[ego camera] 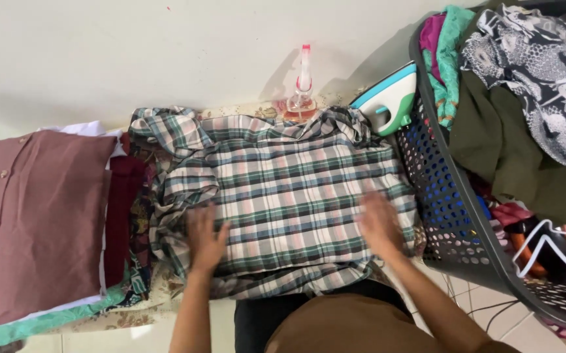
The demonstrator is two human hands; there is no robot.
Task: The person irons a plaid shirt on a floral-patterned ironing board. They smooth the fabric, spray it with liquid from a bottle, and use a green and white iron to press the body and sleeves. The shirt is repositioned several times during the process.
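Both hands lie flat, palms down with fingers spread, gripping nothing: the left hand point(206, 236) on the near-left part of the plaid shirt point(289, 196), the right hand point(379, 224) on its near-right. The shirt's long side runs left to right straight ahead. Beyond it stand a clear spray bottle point(302, 88) with a pink top and a white-green iron point(387, 99); folded maroon clothes point(34, 222) lie left, a dark laundry basket point(449, 216) right.

No labels, signs or screens show. The nearest thing to a package is a spray bottle point(302, 88), upright against the wall just beyond the far edge of the plaid shirt point(289, 189). It has a clear, rounded base holding what may be pinkish liquid, a slim neck and a red-pink nozzle on top. If it bears a label, the view is too small to tell.
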